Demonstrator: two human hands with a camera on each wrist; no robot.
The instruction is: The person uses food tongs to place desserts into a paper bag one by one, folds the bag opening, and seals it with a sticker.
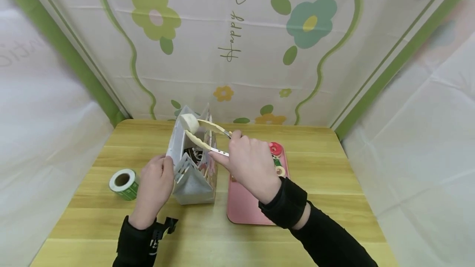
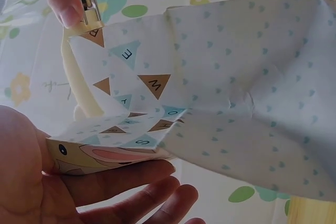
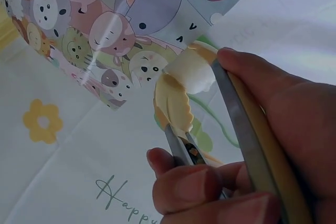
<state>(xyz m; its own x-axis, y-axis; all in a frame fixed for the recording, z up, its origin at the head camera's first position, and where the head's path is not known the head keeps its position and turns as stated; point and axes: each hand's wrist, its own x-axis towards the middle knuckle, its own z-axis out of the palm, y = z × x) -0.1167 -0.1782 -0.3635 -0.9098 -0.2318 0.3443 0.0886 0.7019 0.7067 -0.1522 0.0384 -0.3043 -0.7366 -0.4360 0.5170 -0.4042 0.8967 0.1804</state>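
My left hand (image 1: 156, 182) grips the rim of a paper gift bag (image 1: 194, 193) printed with cartoon animals. In the left wrist view, a folded part of the bag (image 2: 220, 77) lies between thumb and fingers. My right hand (image 1: 254, 166) holds tongs (image 1: 213, 127) with cream tips and metal arms. Between the tips is a white, rounded piece (image 1: 188, 123), held above the bag's opening; the right wrist view shows that piece (image 3: 189, 72) closely. Inside the bag lies a dark item with white markings (image 1: 194, 154), partly hidden.
Right of the bag, a pink tray (image 1: 246, 207) lies partly under my right arm, bearing a red ring-shaped piece (image 1: 275, 148) and other small pieces. A green-and-white roll of stickers (image 1: 128, 193) stands at left on the wooden table (image 1: 315, 151). Flowered curtains (image 1: 237, 73) surround the table.
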